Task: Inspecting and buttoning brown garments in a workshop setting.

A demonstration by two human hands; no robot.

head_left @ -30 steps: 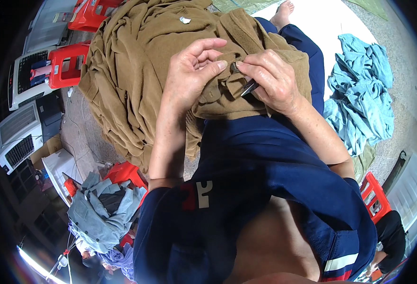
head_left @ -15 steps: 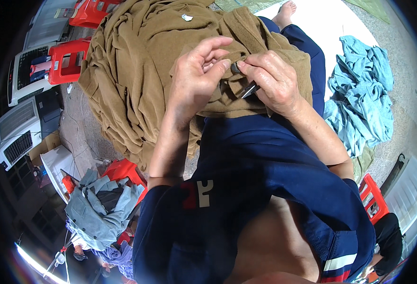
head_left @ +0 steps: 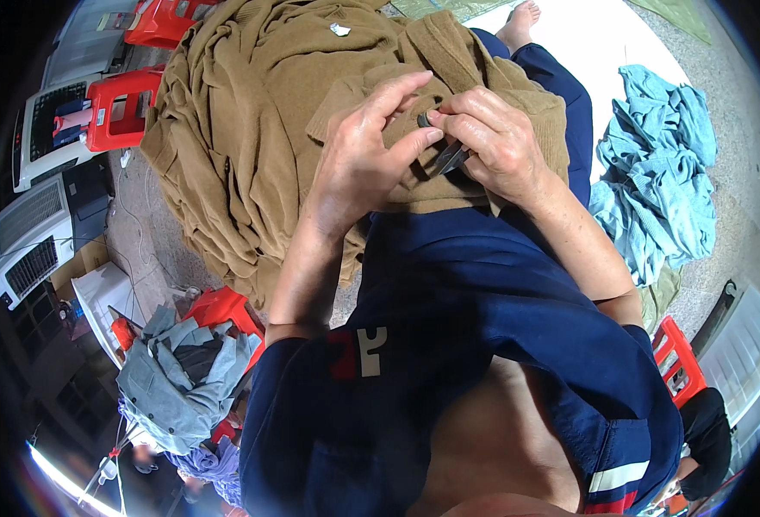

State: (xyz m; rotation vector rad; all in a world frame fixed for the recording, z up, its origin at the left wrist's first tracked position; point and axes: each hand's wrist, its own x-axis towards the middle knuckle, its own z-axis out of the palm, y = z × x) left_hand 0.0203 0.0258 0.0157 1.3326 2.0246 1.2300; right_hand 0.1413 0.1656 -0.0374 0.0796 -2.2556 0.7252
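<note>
Brown knit cloth (head_left: 251,129) fills the upper middle of the frame, heaped over the person's lap. Both hands meet on a fold of it just above centre. The left hand (head_left: 358,168) comes up from the lower left, its fingers (head_left: 401,90) curled and pinching the fold, thumb tip pressed toward the other hand. The right hand (head_left: 492,142) comes in from the right with its fingers closed on small dark snips (head_left: 451,159), whose tip pokes out below the knuckles against the cloth. The two hands touch at the fingertips. A white tag (head_left: 340,29) lies on the cloth near the top edge. Blue garments (head_left: 664,172) lie piled on the floor at the right. Grey clothes (head_left: 182,379) sit heaped at the lower left beside a red stool (head_left: 225,306). Another red stool (head_left: 121,103) stands at the upper left.
</note>
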